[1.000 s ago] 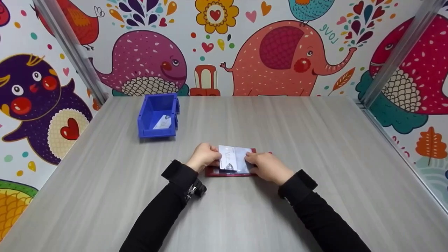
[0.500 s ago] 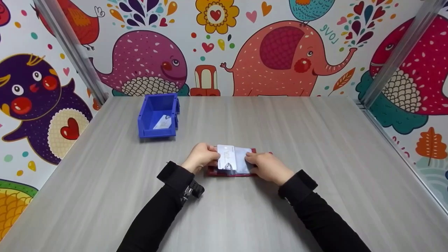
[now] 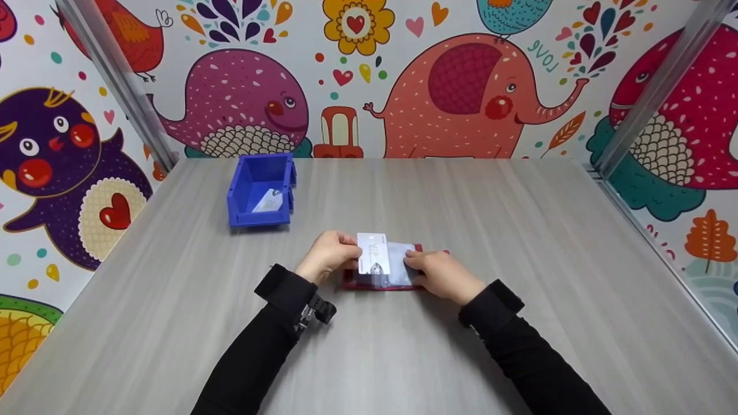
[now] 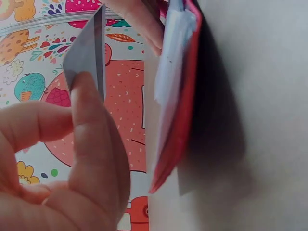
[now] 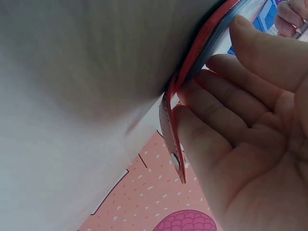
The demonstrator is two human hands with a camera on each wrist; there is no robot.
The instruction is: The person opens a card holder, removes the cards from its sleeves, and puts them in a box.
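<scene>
The left hand [image 3: 327, 256] pinches a white card [image 3: 372, 252] between thumb and fingers – "VIP" is legible on it, the finer print too small to read. It is held over the left part of a red card holder [image 3: 402, 266] with clear sleeves. The right hand [image 3: 447, 276] grips the holder's right edge, thumb on top. Inside the blue bin [image 3: 259, 219] lies another pale card [image 3: 269, 201], perhaps printed alike.

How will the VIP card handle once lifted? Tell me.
The VIP card is probably stiff: it looks flat though the left hand pinches only one edge. It is likely light, appearing thin in the left wrist view, and perhaps slippery, its face looking smooth.
</scene>
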